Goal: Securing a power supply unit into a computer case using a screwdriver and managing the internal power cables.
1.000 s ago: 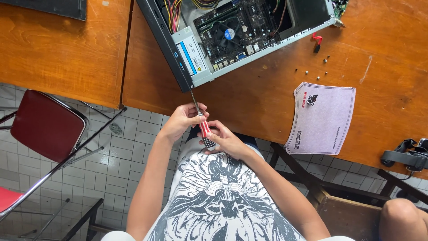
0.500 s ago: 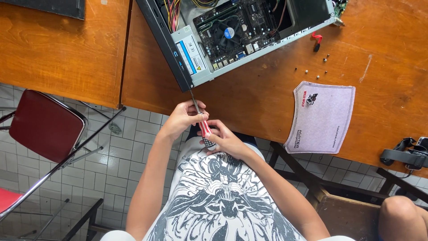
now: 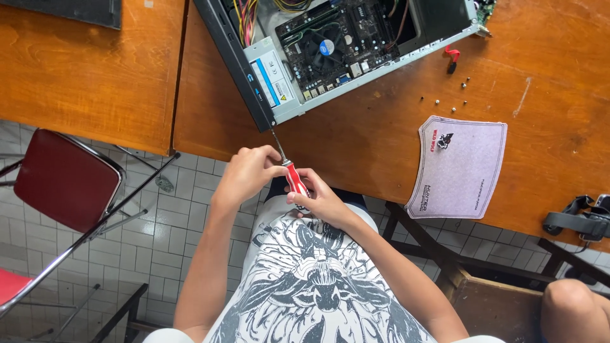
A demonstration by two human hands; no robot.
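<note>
— What's nearest, at frame centre?

— A screwdriver [image 3: 293,176], red handle, thin metal shaft. The right hand [image 3: 321,202] is closed round the handle; the left hand [image 3: 246,174] pinches the shaft near the handle.

— How would it handle?

— Light and stiff, I'd judge; best gripped at the handle.

— Beyond?

— Its tip meets the open computer case [image 3: 330,54] on the bench [image 3: 381,146], top centre.
</note>
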